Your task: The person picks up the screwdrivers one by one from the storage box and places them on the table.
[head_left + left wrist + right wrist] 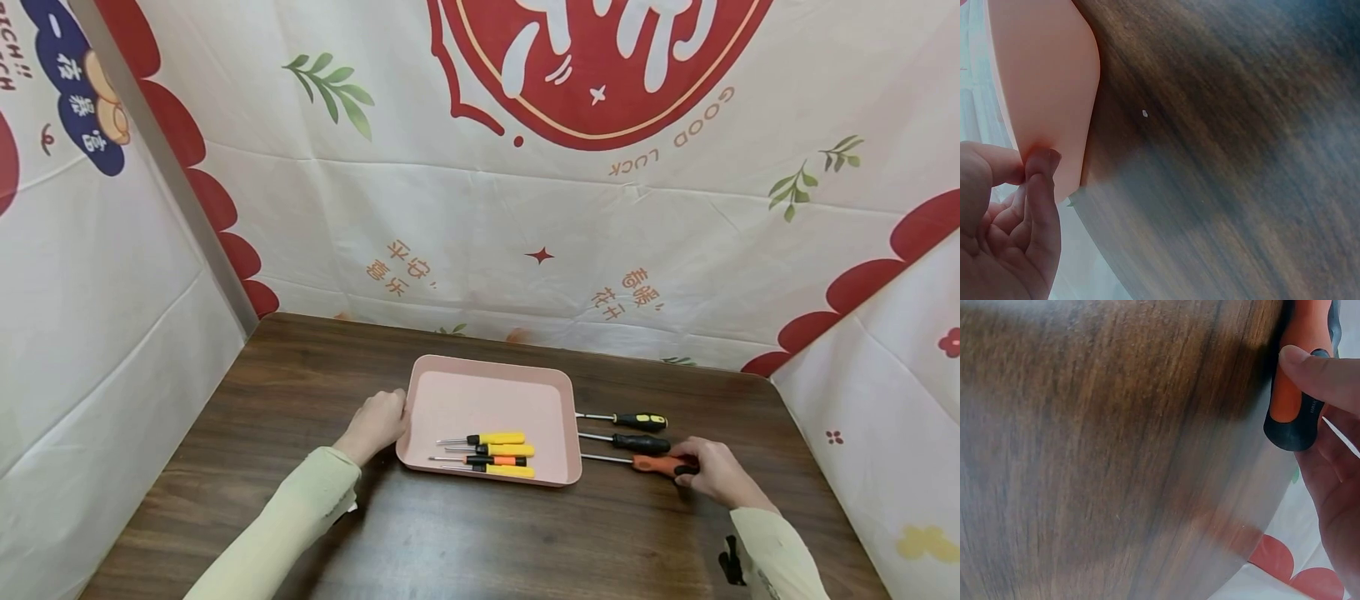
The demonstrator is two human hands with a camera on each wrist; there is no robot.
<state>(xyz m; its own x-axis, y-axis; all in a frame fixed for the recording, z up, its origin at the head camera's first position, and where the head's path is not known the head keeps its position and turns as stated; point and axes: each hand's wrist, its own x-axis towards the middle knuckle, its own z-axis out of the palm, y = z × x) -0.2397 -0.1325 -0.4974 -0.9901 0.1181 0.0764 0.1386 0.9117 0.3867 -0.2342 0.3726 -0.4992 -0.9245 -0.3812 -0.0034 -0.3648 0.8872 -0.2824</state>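
My left hand [378, 423] is at the left side of a shallow pink tray [480, 396]. In the left wrist view its thumb and finger pinch the tray wall [1047, 75] at the rim. Several small screwdrivers lie in the near part of the tray, including a yellow-handled screwdriver [501, 437] and an orange-and-black one [506, 461]. To the right, my right hand [720, 471] grips the handle end of a larger orange-and-black screwdriver [656, 464], thumb on top in the right wrist view. Its shaft points left toward the tray.
Beyond the orange screwdriver lie a black-handled screwdriver [641, 443] and a black-and-yellow screwdriver [641, 421], shafts toward the tray. All rest on a dark wooden table [480, 533]. Printed white cloth [480, 208] hangs behind the table and along both sides.
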